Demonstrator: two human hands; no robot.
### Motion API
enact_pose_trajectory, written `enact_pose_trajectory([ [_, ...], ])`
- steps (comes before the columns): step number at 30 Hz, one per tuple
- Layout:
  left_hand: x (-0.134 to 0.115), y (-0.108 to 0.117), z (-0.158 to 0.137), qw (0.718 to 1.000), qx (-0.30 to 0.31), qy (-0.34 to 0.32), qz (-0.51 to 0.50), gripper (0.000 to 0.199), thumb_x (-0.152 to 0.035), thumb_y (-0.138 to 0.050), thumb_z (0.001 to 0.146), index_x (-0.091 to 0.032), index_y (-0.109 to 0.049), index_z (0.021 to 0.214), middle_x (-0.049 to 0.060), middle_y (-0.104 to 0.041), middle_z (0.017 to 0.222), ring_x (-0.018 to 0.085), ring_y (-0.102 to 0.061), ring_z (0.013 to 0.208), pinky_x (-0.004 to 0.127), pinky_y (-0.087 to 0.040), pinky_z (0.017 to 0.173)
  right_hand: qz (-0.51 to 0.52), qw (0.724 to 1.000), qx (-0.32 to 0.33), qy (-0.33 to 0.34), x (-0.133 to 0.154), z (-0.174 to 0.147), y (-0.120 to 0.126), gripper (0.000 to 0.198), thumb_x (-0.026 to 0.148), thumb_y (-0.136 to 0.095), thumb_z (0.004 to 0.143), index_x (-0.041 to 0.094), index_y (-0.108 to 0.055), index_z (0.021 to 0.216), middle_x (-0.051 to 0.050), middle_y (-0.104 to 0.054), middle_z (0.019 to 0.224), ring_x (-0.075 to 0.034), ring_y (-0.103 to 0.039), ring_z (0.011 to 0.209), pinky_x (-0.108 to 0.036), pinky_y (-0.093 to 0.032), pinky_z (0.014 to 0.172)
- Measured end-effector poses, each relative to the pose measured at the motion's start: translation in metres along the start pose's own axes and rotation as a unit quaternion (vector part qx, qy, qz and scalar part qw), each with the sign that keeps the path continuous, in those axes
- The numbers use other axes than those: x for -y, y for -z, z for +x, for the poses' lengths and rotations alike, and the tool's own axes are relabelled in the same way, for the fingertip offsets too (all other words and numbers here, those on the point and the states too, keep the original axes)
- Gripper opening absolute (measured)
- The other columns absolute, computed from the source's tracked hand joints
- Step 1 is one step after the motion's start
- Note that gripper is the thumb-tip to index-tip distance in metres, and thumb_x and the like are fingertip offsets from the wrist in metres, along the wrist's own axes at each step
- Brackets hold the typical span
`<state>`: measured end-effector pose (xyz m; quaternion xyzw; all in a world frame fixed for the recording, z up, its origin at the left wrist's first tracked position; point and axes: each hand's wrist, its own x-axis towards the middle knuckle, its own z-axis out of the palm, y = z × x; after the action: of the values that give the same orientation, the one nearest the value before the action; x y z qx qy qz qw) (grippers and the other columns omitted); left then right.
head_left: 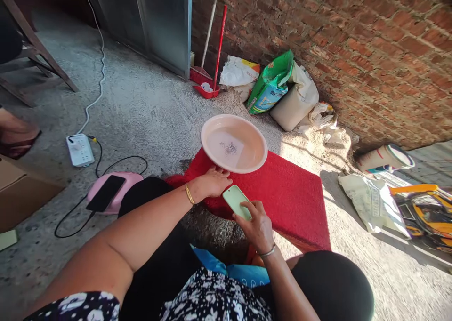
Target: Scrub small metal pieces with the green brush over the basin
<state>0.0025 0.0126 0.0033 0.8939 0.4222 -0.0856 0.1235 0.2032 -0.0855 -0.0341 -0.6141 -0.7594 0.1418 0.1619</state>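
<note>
My left hand (214, 183), with a gold bracelet at the wrist, reaches over the red cloth (296, 189) to the near rim of a pale pink basin (261, 158). Its fingers are stretched out at the rim, partly hidden there, and the thumb points right. In my right hand (257, 224) is a light green, flat oblong piece with rounded ends (236, 201), gripped at its near end between thumb and fingers. A grey flower-like pattern shows on the basin's bottom. The basin rests on the cloth-covered low surface.
To the left, a black phone (106, 192) lies on a pink stool (132, 180) near a white power strip (80, 151) and cables. A cardboard box (24, 189) and someone's foot (17, 130) are beyond. Sacks (270, 83) and a red dustpan (206, 91) line the brick wall.
</note>
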Motion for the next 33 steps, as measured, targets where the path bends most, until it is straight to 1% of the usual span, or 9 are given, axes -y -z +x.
enact_pose_trajectory([
  [2, 0.001, -0.002, 0.001, 1.0, -0.015, -0.003, -0.007, 0.028, -0.018, -0.048, 0.083, -0.021, -0.061, 0.107, 0.013, -0.051, 0.131, 0.029, -0.045, 0.122, 0.046, -0.037, 0.093, -0.009, 1.0, 0.017, 0.006, 0.0, 0.002, -0.001, 0.034, 0.047, -0.059, 0.08, 0.027, -0.06, 0.108, -0.004, -0.053, 0.103, -0.017, -0.058, 0.086, -0.026, -0.046, 0.069],
  [5, 0.003, -0.007, 0.002, 0.999, -0.03, -0.002, -0.03, 0.03, -0.013, -0.047, 0.082, -0.021, -0.062, 0.107, 0.014, -0.052, 0.13, 0.028, -0.048, 0.119, 0.046, -0.036, 0.094, -0.026, 0.998, 0.042, -0.031, -0.021, -0.009, 0.01, 0.037, 0.05, -0.057, 0.08, 0.026, -0.059, 0.108, -0.004, -0.054, 0.102, -0.016, -0.059, 0.08, -0.026, -0.046, 0.065],
  [9, 0.004, -0.01, 0.001, 0.997, -0.031, 0.006, -0.064, 0.031, -0.011, -0.045, 0.082, -0.02, -0.064, 0.104, 0.014, -0.056, 0.127, 0.027, -0.052, 0.114, 0.046, -0.036, 0.093, -0.067, 0.991, 0.006, -0.114, -0.049, -0.03, 0.037, 0.04, 0.054, -0.056, 0.078, 0.025, -0.06, 0.104, -0.004, -0.056, 0.097, -0.015, -0.057, 0.069, -0.028, -0.045, 0.062],
  [13, 0.005, -0.011, -0.001, 0.996, -0.04, 0.012, -0.075, 0.029, -0.012, -0.046, 0.083, -0.02, -0.065, 0.103, 0.014, -0.058, 0.124, 0.027, -0.054, 0.112, 0.046, -0.036, 0.091, -0.076, 0.991, -0.015, -0.105, -0.031, -0.024, 0.042, 0.04, 0.055, -0.056, 0.077, 0.025, -0.062, 0.102, -0.003, -0.056, 0.095, -0.013, -0.055, 0.064, -0.027, -0.043, 0.06],
  [17, 0.007, -0.012, -0.001, 0.996, -0.047, 0.02, -0.074, 0.026, -0.014, -0.05, 0.081, -0.022, -0.065, 0.101, 0.011, -0.061, 0.121, 0.025, -0.056, 0.108, 0.043, -0.037, 0.089, -0.044, 0.998, 0.015, -0.036, 0.006, 0.004, 0.018, 0.037, 0.053, -0.056, 0.079, 0.025, -0.061, 0.103, -0.003, -0.055, 0.096, -0.012, -0.055, 0.065, -0.025, -0.043, 0.061],
  [19, 0.008, -0.012, 0.0, 0.996, -0.051, 0.021, -0.074, 0.024, -0.015, -0.05, 0.082, -0.022, -0.066, 0.099, 0.01, -0.062, 0.117, 0.024, -0.057, 0.105, 0.041, -0.037, 0.088, -0.04, 0.998, 0.037, -0.021, 0.013, 0.014, 0.007, 0.037, 0.053, -0.056, 0.079, 0.026, -0.061, 0.104, -0.002, -0.054, 0.097, -0.012, -0.055, 0.067, -0.025, -0.042, 0.062],
  [22, 0.006, -0.011, 0.002, 0.996, -0.052, 0.019, -0.075, 0.023, -0.014, -0.05, 0.081, -0.021, -0.066, 0.096, 0.011, -0.064, 0.114, 0.024, -0.057, 0.105, 0.04, -0.038, 0.087, -0.046, 0.997, 0.055, -0.042, 0.002, 0.013, 0.008, 0.037, 0.053, -0.058, 0.078, 0.026, -0.059, 0.105, -0.002, -0.053, 0.098, -0.013, -0.056, 0.07, -0.026, -0.041, 0.062],
  [28, 0.0, -0.008, 0.004, 0.995, -0.059, 0.009, -0.077, 0.026, -0.011, -0.049, 0.08, -0.017, -0.067, 0.098, 0.016, -0.063, 0.114, 0.026, -0.056, 0.106, 0.041, -0.038, 0.087, -0.104, 0.981, 0.021, -0.16, -0.039, -0.015, 0.042, 0.041, 0.056, -0.057, 0.076, 0.026, -0.059, 0.104, -0.003, -0.052, 0.095, -0.016, -0.055, 0.07, -0.027, -0.039, 0.059],
  [33, 0.001, -0.008, 0.003, 0.996, -0.049, 0.016, -0.067, 0.026, -0.01, -0.051, 0.078, -0.016, -0.067, 0.099, 0.017, -0.06, 0.119, 0.028, -0.057, 0.107, 0.042, -0.04, 0.086, -0.059, 0.992, -0.004, -0.107, -0.017, 0.003, 0.033, 0.042, 0.057, -0.057, 0.076, 0.024, -0.06, 0.103, -0.004, -0.053, 0.096, -0.015, -0.054, 0.067, -0.028, -0.04, 0.06],
])
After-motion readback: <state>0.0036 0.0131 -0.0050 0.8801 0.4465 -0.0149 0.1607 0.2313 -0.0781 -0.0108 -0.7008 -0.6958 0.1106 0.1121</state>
